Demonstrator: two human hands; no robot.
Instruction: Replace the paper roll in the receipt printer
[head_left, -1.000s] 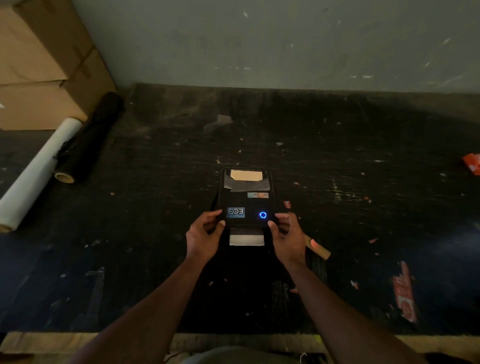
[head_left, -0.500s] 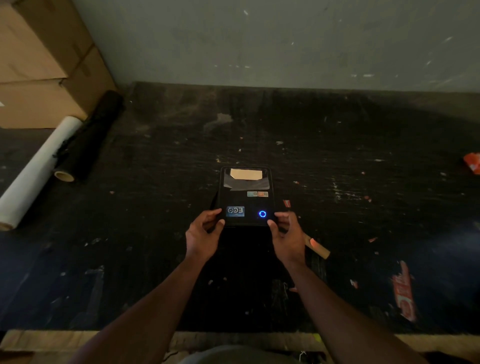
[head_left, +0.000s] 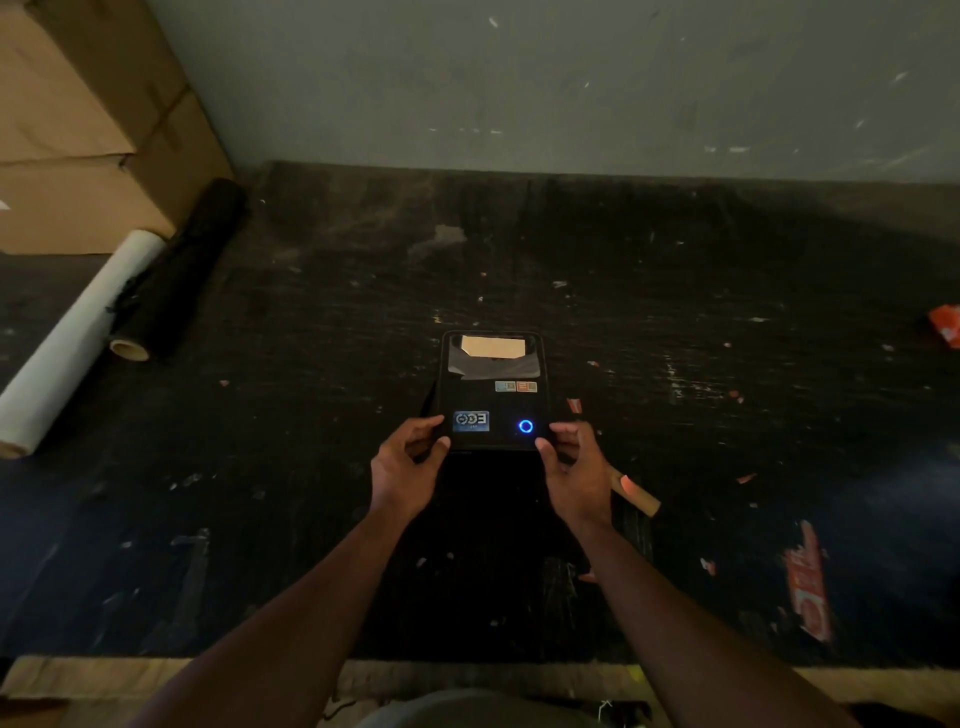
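Note:
A black receipt printer (head_left: 493, 400) lies flat on the dark, scuffed table (head_left: 675, 291), its lid down and a blue ring light (head_left: 525, 426) glowing near its front right. A tan patch shows through the lid's window (head_left: 491, 347) at the far end. My left hand (head_left: 410, 462) pinches the printer's near left corner, thumb on top. My right hand (head_left: 576, 467) grips the near right corner the same way. No paper shows at the front slot. A brown cardboard tube (head_left: 636, 496) lies on the table just right of my right hand.
Cardboard boxes (head_left: 78, 130) are stacked at the far left, with a white roll (head_left: 72, 338) and a black roll (head_left: 182, 270) lying beside them. A red scrap (head_left: 948, 325) sits at the right edge and a red label (head_left: 808, 587) near the front right. A grey wall closes the back.
One second ago a white paper strip stuck out of the printer's front between my hands; it is no longer visible. My hands and the printer have barely moved.

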